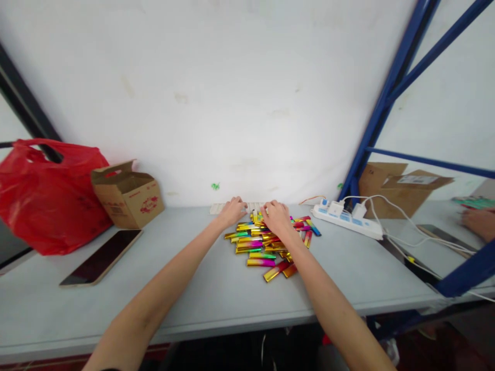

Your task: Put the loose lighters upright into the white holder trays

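Note:
A heap of shiny, flat, oblong pieces [250, 243] in gold, pink, green, red and blue lies on the grey table. Behind it, close to the wall, is a white ridged tray [216, 208], partly covered by my hands and the heap. My left hand [233, 210] is at the tray's front edge, its fingers bent and drawn together; anything between the fingertips is too small to make out. Over the back of the heap, my right hand [276, 216] has its fingers curled down with the tips close together near the tray. What they grip is hidden.
To the left are a red plastic bag [58, 196], an open cardboard box [129, 196] and a phone-like dark slab [102, 257]. A white power strip [348, 220] with plugs and cables sits at right, beside a blue metal frame [381, 113]. Another person's hand [479, 222] shows beyond it.

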A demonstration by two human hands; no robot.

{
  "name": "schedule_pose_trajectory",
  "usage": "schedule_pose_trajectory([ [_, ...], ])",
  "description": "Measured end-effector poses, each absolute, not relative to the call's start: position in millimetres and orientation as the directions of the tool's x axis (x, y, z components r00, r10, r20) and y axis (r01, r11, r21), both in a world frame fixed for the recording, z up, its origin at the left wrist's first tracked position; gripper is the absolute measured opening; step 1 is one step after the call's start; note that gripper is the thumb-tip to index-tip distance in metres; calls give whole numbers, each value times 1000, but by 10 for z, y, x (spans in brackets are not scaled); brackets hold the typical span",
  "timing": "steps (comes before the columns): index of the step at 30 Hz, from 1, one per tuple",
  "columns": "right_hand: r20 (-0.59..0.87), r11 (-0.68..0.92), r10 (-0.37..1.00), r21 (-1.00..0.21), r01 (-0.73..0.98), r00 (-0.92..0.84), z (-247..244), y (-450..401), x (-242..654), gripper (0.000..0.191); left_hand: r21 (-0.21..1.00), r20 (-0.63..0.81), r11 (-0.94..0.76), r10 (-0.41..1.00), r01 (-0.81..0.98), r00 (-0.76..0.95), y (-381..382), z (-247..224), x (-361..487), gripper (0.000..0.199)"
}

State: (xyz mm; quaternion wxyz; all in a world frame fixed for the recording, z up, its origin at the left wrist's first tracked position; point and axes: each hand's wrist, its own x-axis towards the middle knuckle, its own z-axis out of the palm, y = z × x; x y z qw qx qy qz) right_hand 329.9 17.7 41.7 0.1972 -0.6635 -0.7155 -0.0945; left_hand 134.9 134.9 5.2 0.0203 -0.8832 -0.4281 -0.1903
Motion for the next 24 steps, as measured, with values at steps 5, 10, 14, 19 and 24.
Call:
schedule_pose_trajectory([
  [5,402,90,915,-147,985,-24,392,170,3336,40,171,343,-640,752,749,563,1420,36,1503,13],
  [10,235,161,965,-187,969,-115,285,171,3396,40,237,374,-658,741,715,558,1438,113,1424,14],
  [14,146,177,978,-193,965,-150,243,229,3435,40,290,405,-653,746,699,528,1353,280,1186,16],
  [19,197,163,972,-164,973,-130,231,338,3498,39,360,405,-661,747,659,527,888,502,544,24],
  [24,188,160,975,-224,961,-118,250,410,3574,37,499,289,-557,829,664,478,202,548,-253,47],
])
